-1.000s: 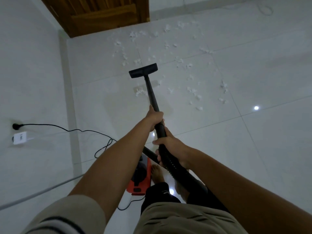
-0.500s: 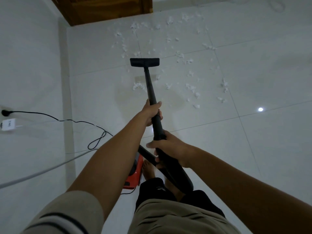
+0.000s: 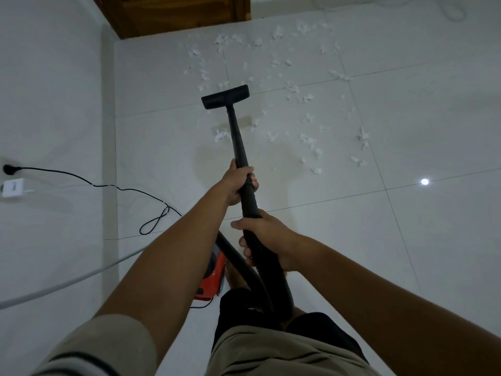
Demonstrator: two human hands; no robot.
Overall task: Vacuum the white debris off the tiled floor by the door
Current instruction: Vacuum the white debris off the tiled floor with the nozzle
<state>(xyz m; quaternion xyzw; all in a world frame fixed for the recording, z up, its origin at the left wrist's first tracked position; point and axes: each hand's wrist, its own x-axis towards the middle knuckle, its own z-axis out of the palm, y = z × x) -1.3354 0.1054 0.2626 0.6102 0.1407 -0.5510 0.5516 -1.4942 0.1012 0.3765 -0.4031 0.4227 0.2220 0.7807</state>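
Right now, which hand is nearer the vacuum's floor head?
Left. The left hand grips the wand partway back from the floor head; the right hand grips it farther back.

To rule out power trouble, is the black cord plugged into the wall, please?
Plugged in, it seems: the black plug sits in the wall at the cord's end.

1. We note a floor (image 3: 406, 253) of large, pale, glossy tiles with thin dark joints.
2. At left, a plain white wall (image 3: 48, 90) meets it along a grey strip (image 3: 108, 131).
3. A brown wooden door (image 3: 176, 12) stands at the far corner.
4. One bright spot of light (image 3: 424, 181) reflects off a tile at right.
5. A black plug (image 3: 9, 169) and a white adapter (image 3: 13, 188) sit on the wall.
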